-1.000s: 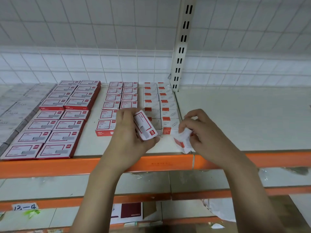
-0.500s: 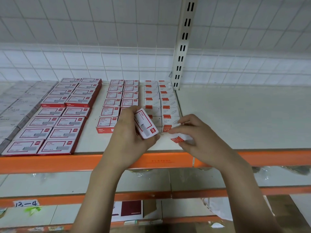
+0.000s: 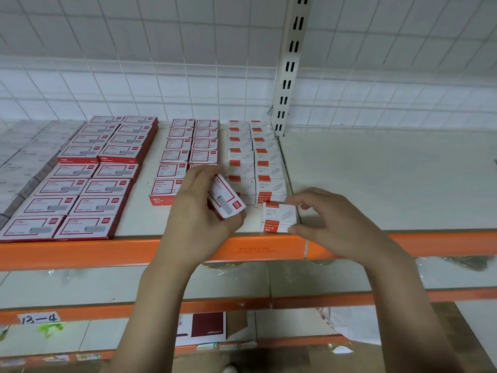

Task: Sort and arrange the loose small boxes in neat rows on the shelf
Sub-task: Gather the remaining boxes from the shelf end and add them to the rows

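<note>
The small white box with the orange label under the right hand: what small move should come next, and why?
Probably the right hand should slide the small white box with the orange label back against the front of the white-box rows. It sits near the orange shelf edge, apart from the row ahead.

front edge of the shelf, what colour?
Orange, on the shelf front edge, clearest in the head view.
</note>
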`<state>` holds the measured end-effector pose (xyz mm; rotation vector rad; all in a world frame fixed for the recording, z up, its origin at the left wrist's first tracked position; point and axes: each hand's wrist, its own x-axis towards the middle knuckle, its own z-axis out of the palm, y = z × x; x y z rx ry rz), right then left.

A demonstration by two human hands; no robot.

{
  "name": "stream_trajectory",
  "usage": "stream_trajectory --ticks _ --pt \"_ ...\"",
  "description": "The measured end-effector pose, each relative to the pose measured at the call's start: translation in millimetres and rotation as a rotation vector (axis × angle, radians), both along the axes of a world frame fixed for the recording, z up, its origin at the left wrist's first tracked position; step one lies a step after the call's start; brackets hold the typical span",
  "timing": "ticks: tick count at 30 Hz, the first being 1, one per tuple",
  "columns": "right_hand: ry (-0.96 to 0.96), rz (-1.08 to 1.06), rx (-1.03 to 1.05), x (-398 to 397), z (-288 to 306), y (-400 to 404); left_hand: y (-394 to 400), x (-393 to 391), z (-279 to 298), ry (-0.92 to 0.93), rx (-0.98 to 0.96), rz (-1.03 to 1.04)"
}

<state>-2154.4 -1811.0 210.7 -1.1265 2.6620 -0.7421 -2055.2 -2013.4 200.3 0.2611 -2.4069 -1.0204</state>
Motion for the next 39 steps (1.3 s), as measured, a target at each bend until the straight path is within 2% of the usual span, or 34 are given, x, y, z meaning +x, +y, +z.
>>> stream_trajectory --ticks 4,8,11,15,24,39 --pt "0.013 -0.023 -0.017 1.9 -4.9 -8.8 2.7 3.1 -0.9 -0.025 0.05 0.013" --pt "0.032 -0.043 -0.033 -2.3 -6.8 -13.1 3.2 7.6 -0.1 -0.018 -0.043 0.046" --pt "0.048 -0.067 -0.043 -5.4 -8.6 -15.0 2.1 10.3 0.1 -0.035 -0.004 0.083" --pt "0.049 -0.049 -0.052 -7.1 -10.3 -13.7 2.3 12.5 -2.7 -0.129 0.044 0.003" --pt "0.031 0.008 -0.044 -7.3 -10.5 -12.9 11.8 12.9 -5.5 -0.055 -0.084 0.071" --pt "0.18 -0.062 -0.081 7.7 4.5 -42.0 -27.9 19.3 -7.0 -0.059 -0.299 0.065"
